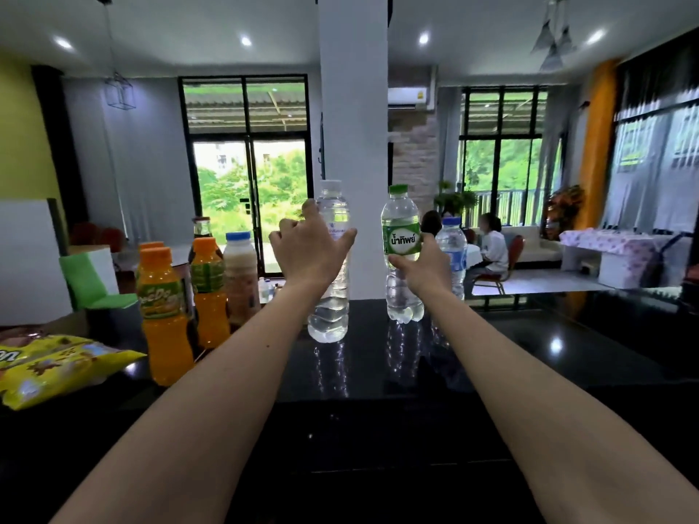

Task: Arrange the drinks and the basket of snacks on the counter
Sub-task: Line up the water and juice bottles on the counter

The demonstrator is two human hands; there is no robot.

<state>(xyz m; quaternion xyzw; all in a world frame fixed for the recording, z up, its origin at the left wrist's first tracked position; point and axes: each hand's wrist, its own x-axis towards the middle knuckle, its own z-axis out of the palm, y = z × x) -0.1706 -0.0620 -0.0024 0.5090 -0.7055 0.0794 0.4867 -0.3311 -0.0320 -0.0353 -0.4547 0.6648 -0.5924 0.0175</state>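
Near left edge of the table point(378, 429): yellow snack bags point(56, 366), lying flat; no basket visible from here.

Behind them, left side: two orange juice bottles point(166, 315), a third orange cap behind, a milky drink with a blue cap point(242, 277), and a dark bottle point(201, 226) at the back, all upright and close together.

Mid-table, toward the far edge: left hand point(308, 249) is open, fingers spread around the clear white-cap water bottle point(329, 293). Looks like it's touching or just off the label; can't tell if it's bearing any load. Bottle stands on the table.

Right hand point(425, 268) is closed around the green-cap water bottle point(403, 259), thumb on the label. Base sits at or just above the table; can't tell which. A blue-cap water bottle point(452, 255) stands just behind that hand.

Step in hand, my read: lining up the water bottles. To do it well, grip mid-body, keep them upright, set each base flat, keep even gaps, labels forward. Glossy top, so place rather than slide.
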